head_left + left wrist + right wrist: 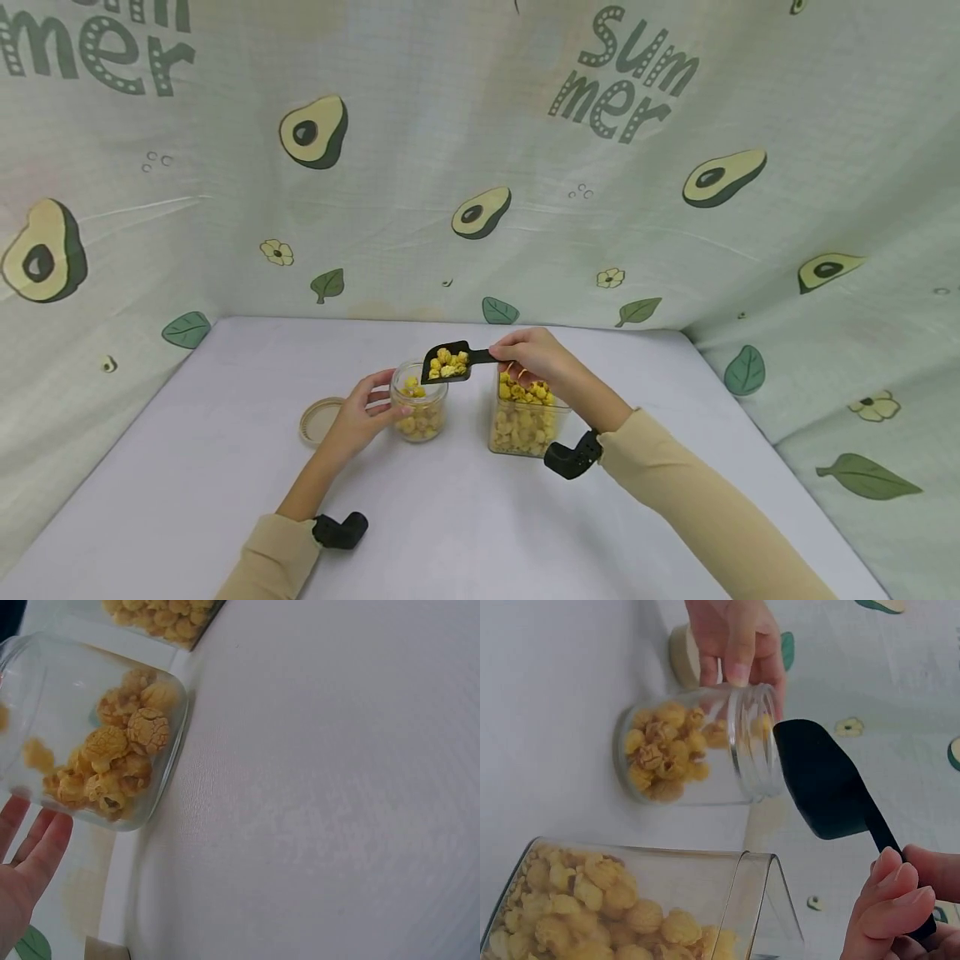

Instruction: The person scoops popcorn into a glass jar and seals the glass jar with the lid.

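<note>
The worktop [450, 533] spread wide in front of the jar [721, 778], its back edge met the cloth [390, 208], the left hand [360, 421] bent its fingers partly round the jar, and the right hand [536, 354] pinched its fingers closed on the scoop [826, 784] of popcorn [448, 363] above the jar's mouth.

Backdrop [405, 67]: you have pale, creased printed cloth across the upper half of the head view.
Lettering [624, 77]: you see 2 grey-green "summer" prints, upper left (cropped) and upper right.
Avocados [481, 213]: you get 5 large halves, plus 1 cut off at the upper right edge.
Leaves [499, 311]: you see 6, all green.
Tabletop [450, 533]: you have white, lower half.
</note>
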Action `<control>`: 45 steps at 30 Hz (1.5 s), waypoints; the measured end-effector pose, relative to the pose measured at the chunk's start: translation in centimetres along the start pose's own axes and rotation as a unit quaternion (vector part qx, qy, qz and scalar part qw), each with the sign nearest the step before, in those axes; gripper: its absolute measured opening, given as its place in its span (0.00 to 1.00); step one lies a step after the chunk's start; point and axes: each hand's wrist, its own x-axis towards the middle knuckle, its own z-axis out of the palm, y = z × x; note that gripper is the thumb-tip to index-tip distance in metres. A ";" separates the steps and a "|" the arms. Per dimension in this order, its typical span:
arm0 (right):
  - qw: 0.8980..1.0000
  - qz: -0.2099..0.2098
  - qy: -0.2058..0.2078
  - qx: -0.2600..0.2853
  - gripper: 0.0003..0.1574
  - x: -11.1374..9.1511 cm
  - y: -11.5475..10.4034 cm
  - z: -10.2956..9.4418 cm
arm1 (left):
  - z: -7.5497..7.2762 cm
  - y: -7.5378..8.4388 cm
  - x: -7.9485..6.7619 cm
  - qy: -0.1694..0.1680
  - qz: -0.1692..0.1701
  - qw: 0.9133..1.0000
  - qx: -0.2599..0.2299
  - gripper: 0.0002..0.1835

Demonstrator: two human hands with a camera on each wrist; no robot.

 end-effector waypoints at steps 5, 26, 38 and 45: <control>0.998 -0.027 0.022 -0.057 0.11 0.0 -0.6 0.7 | 0.0 0.2 -0.1 0.002 -0.008 1.000 -0.003 0.38; 0.965 -0.131 0.056 -0.222 0.10 -0.9 -2.6 2.0 | 0.2 0.0 -0.1 0.009 0.013 1.000 -0.006 0.36; 0.976 -0.114 0.052 -0.177 0.10 -0.9 -2.3 1.1 | 0.1 -0.2 0.0 0.002 0.009 1.000 -0.013 0.37; 0.997 -0.058 0.024 -0.052 0.14 -1.1 -1.7 -0.7 | 0.0 -0.1 0.1 -0.001 0.004 1.000 -0.011 0.37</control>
